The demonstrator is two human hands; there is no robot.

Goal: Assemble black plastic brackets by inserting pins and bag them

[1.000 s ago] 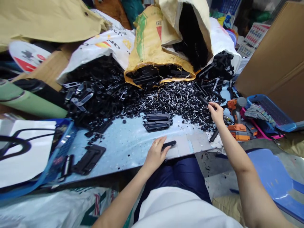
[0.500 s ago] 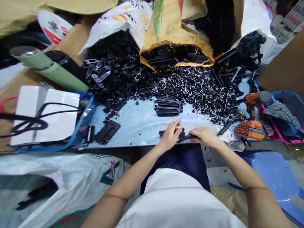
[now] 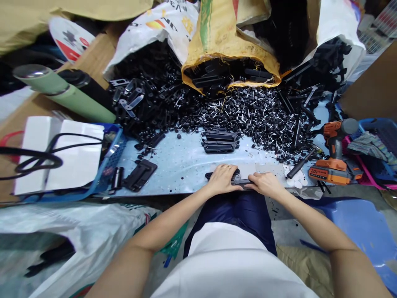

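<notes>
At the front edge of the blue tabletop (image 3: pixel 173 165), a long black plastic part (image 3: pixel 243 181) lies low between my two hands. My left hand (image 3: pixel 221 180) is closed over its left side, with a dark end showing past the fingers. My right hand (image 3: pixel 266 183) grips the other end, thumb and fingers pressed together. Just behind them sits a small stack of black plastic parts (image 3: pixel 221 141). A large heap of black-headed pins (image 3: pixel 263 116) spreads behind the stack. To the left lies a flat black plastic piece (image 3: pixel 140 174).
An orange cordless drill (image 3: pixel 335 155) and a hammer (image 3: pixel 300 164) lie on the right. A yellow sack (image 3: pixel 229 41) opens onto the heap. On the left stands a blue basket (image 3: pixel 117 155) near a green cylinder (image 3: pixel 83 101). A blue plastic chair (image 3: pixel 359 227) stands at lower right.
My left hand has turned flatter and closed over the black part. My right hand has shifted slightly along with it, and the part's angle has changed.
</notes>
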